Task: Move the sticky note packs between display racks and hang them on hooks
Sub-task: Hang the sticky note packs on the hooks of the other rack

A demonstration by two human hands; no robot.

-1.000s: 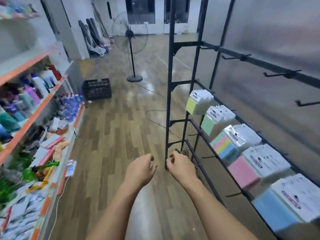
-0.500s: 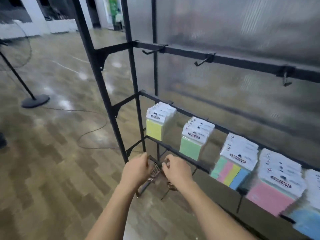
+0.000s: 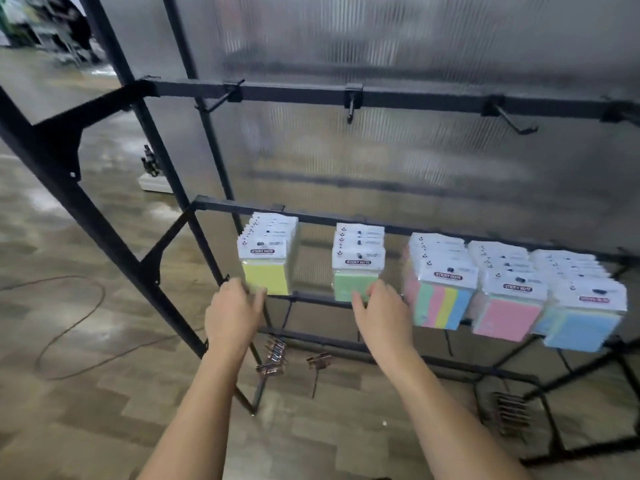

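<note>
A black metal display rack fills most of the frame, standing on a wood-pattern floor in front of a ribbed translucent panel. Five stacks of sticky note packs hang side by side from its middle rail across the centre and right: the yellow packs furthest left, then the green packs, the striped multicolour packs, the pink packs and the blue packs at the right edge. The upper rail carries bare hooks. The left hand reaches up from the lower centre, its fingers loosely curled and touching the lower left corner of the yellow packs without closing on them. The right hand is spread open, its fingertips resting against the bottom edge of the green packs, gripping nothing. Copper-coloured clips hang low on the rack between the forearms.
</note>
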